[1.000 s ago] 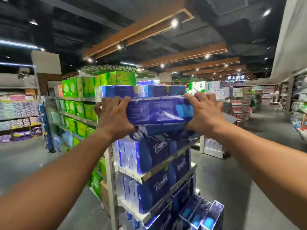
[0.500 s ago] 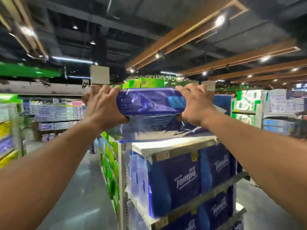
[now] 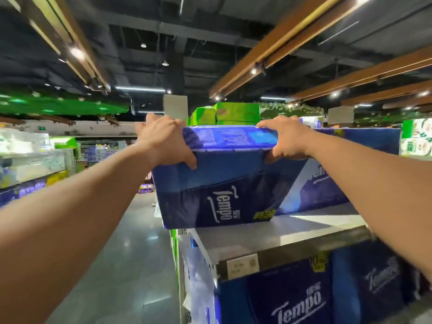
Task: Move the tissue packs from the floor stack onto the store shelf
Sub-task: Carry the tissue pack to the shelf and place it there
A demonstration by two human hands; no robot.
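a store aisle under a dark ceiling with wooden beams and spot lights; grey polished floor (image 3: 131, 265) runs open along the left of the shelf unit.

the left hand (image 3: 163, 141) grips the left top corner of a blue tempo tissue pack (image 3: 219, 183), fingers curled over its upper edge and thumb pressed on the front face. the right hand (image 3: 286, 139) grips the right top corner the same way, fingers wrapped over the top and thumb tucked beneath the edge. both arms are stretched up and forward.

the tissue pack is tilted, its lower right part resting on the top shelf (image 3: 268, 235), its lower left corner hanging past the shelf's left end over the aisle. just right of it, touching, lies another blue pack (image 3: 327, 181) on the same shelf. the bare grey shelf surface in front of the packs reaches to the front lip, which carries a price label (image 3: 243, 265).

below the lip, 2 more tempo packs (image 3: 297, 298) stand side by side. behind the held pack, green boxes (image 3: 236, 112) sit higher up. shelves of goods (image 3: 30, 157) line the far left, well apart.
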